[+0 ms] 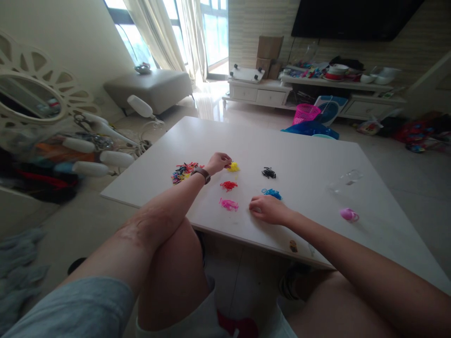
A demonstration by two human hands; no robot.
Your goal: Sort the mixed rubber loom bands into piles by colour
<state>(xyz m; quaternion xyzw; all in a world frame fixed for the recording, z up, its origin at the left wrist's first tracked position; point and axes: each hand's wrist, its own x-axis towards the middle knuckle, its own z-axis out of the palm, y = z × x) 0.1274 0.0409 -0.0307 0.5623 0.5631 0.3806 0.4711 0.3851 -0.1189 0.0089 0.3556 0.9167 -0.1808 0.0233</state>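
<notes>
My left hand (219,163), a dark watch on its wrist, reaches to the yellow pile of small rubber bands (234,166). Its fingers are pinched together at the pile's edge; what is between them is too small to make out. My right hand (267,209) rests on the table with curled fingers, just in front of the blue bands (273,193), and whether it holds anything is hidden. Between the hands lie a red pile (229,186) and a pink pile (229,204). Black bands (268,172) sit farther back. A mixed multicoloured heap (181,172) is partly behind my left wrist.
On the white table's (299,152) right side are a clear container (347,180) lying tipped and a pink-purple object (348,215). A small brown item (293,245) lies at the near edge. A lamp with white shades (116,158) stands left of the table.
</notes>
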